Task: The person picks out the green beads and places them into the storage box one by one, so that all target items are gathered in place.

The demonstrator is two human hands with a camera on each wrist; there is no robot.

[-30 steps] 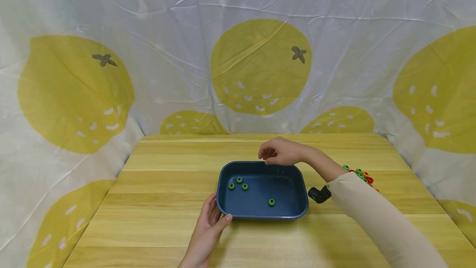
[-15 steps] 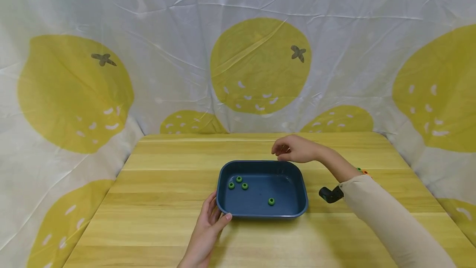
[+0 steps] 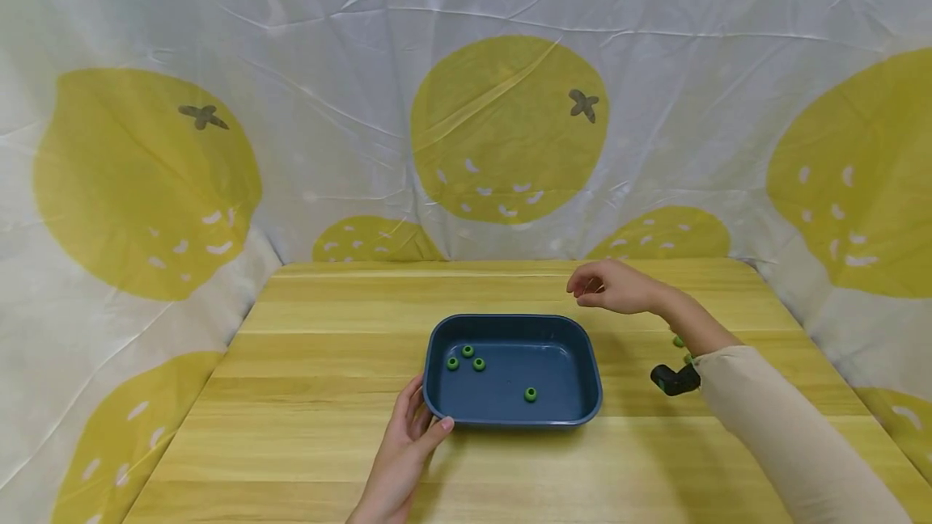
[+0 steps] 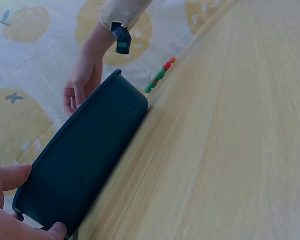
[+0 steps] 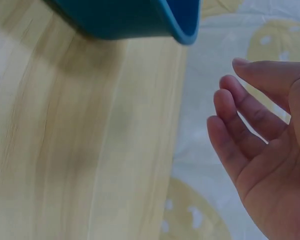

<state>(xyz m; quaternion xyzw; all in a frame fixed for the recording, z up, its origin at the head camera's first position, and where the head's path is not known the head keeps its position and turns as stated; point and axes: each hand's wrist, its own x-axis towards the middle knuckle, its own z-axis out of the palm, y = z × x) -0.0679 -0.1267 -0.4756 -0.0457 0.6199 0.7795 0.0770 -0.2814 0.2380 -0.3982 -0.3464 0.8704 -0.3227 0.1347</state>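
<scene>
A dark blue rectangular tub [image 3: 510, 415] sits on the table with several green beads [image 3: 478, 364] on its floor, most of them grouped toward the left side. My left hand [image 3: 408, 447] grips the tub's front left corner, thumb on the rim and fingers against the outer wall, as the left wrist view also shows. Beyond the tub's back right corner, my right hand [image 3: 615, 285] hovers above the table. Its fingers are loosely bent and hold nothing in the right wrist view, where the tub's corner [image 5: 182, 30] shows close by.
Green, red and orange beads [image 4: 160, 75] lie on the table right of the tub, mostly hidden behind the right forearm in the head view. A black device [image 3: 673, 379] is worn on the right wrist. A lemon-print cloth [image 3: 349, 144] hangs behind the wooden table [image 3: 291, 395].
My right hand has moved rightward from over the tub's back rim to beyond its right corner, its sleeve now covering most loose beads. The left hand and tub have stayed put.
</scene>
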